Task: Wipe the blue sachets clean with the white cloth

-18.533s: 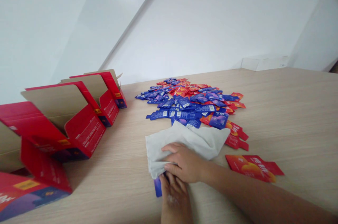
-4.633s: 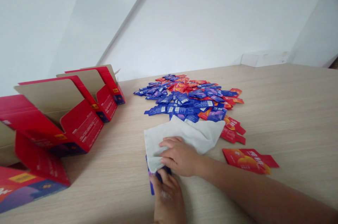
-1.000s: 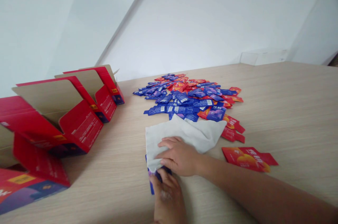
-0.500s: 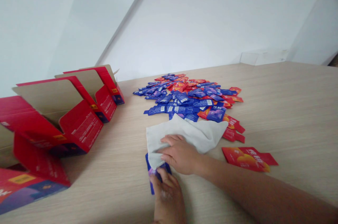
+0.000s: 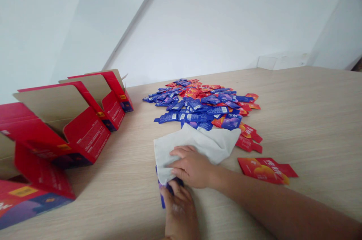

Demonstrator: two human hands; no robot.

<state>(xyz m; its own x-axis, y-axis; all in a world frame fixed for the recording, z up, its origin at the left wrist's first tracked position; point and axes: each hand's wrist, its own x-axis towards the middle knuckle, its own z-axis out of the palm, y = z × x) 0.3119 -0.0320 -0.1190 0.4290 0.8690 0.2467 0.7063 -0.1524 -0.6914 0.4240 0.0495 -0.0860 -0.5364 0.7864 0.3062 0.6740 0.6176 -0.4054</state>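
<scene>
My right hand (image 5: 192, 167) presses on a white cloth (image 5: 203, 140), fingers bent over it and holding it against the table. Under the cloth's near left corner lies a blue pouch (image 5: 163, 201) with purple print; most of it is covered. My left hand (image 5: 181, 206) holds that pouch down, its thumb and fingers pressed on the near part beside the cloth. The cloth's far edge touches the pile of blue and red pouches (image 5: 195, 104). To the right of my right forearm a red pouch (image 5: 263, 170) with orange fruit print lies flat, apart from the pile.
Several open red cardboard boxes (image 5: 85, 138) stand in a row on the left, flaps raised. The pale wood-grain table (image 5: 305, 119) meets a white wall (image 5: 226, 25) at the back. A low white block-like object (image 5: 283, 61) rests against the wall at the right.
The cloth has shifted slightly to the left under my right hand, covering a little more of the blue pouch. My left hand has stayed in place.
</scene>
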